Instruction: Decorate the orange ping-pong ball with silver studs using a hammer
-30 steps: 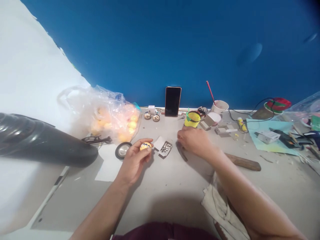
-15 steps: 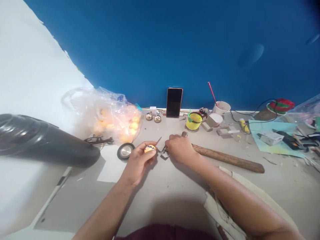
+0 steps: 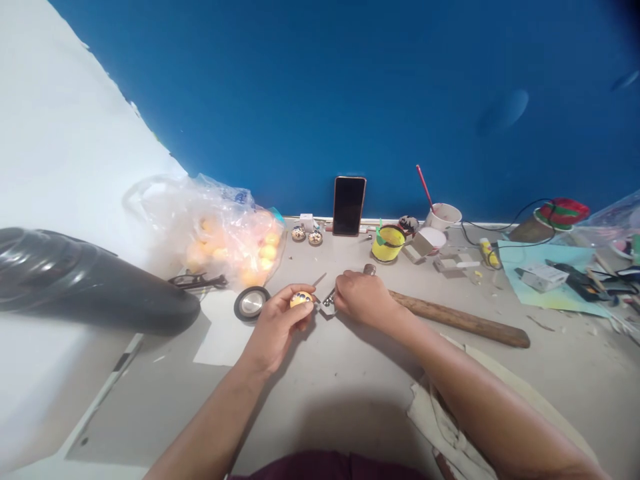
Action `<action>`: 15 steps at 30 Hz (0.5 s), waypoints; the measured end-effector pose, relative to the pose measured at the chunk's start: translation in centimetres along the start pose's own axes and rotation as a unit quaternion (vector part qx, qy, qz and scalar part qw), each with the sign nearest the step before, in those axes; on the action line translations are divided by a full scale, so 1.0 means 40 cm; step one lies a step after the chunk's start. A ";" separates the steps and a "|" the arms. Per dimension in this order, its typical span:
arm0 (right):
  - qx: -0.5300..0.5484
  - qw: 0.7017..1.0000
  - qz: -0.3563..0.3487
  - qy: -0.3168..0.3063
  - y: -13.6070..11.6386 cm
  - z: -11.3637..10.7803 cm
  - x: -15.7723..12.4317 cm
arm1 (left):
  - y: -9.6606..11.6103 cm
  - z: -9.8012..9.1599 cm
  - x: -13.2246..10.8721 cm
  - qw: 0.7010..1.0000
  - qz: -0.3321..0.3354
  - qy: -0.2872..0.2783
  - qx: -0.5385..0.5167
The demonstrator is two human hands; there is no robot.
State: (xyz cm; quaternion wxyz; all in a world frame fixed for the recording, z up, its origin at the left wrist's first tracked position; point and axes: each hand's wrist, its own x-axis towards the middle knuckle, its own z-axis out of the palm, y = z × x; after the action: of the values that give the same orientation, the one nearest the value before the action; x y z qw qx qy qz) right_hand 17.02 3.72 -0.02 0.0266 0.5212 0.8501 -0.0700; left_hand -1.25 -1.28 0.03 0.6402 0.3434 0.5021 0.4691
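Observation:
My left hand [image 3: 277, 323] is closed around a small yellow ball [image 3: 301, 299] with dark shiny dots on its top. A thin pointed stick [image 3: 319, 279] juts out past its fingers. Close by on the right, my right hand [image 3: 363, 297] is curled with its fingertips down at a small open box [image 3: 327, 310] of shiny beads. What its fingers pinch, if anything, is hidden. Behind that hand lies a hammer, its wooden handle [image 3: 460, 320] stretching right and its metal head [image 3: 369, 269] partly covered.
A phone [image 3: 349, 205] leans on the blue wall. Two decorated balls [image 3: 315, 237] sit left of it. A yellow cup [image 3: 388, 244] stands to the right, a bag of balls [image 3: 225, 233] at left. A black-rimmed disc [image 3: 251, 303] lies beside my left hand, a cloth [image 3: 440, 420] under my right forearm.
My right hand has shifted slightly to the right beside the bead box. My left hand, with the ball, has barely moved.

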 end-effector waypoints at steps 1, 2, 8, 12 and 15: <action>0.005 1.000 0.003 0.002 0.006 -0.001 -0.002 | 0.000 0.000 0.000 1.000 0.000 0.001 0.000; 0.010 1.000 0.006 0.006 0.012 -0.002 -0.003 | 0.001 0.001 0.000 1.000 0.000 0.002 0.000; 0.012 1.000 0.003 0.023 0.010 -0.007 -0.002 | -0.004 -0.003 0.001 1.000 -0.004 -0.005 0.006; -0.011 1.000 -0.006 -0.002 -0.011 -0.004 0.005 | -0.005 -0.005 0.003 1.000 -0.006 -0.006 0.013; -0.022 1.000 -0.002 -0.016 -0.020 0.000 0.009 | -0.005 -0.005 0.004 1.000 -0.005 -0.005 0.015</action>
State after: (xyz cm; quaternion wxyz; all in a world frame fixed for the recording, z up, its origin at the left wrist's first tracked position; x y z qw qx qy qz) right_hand 16.15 3.70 0.02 0.0516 0.5177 0.8520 -0.0594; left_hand -1.37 -1.21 -0.27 0.6400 0.3533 0.5075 0.4562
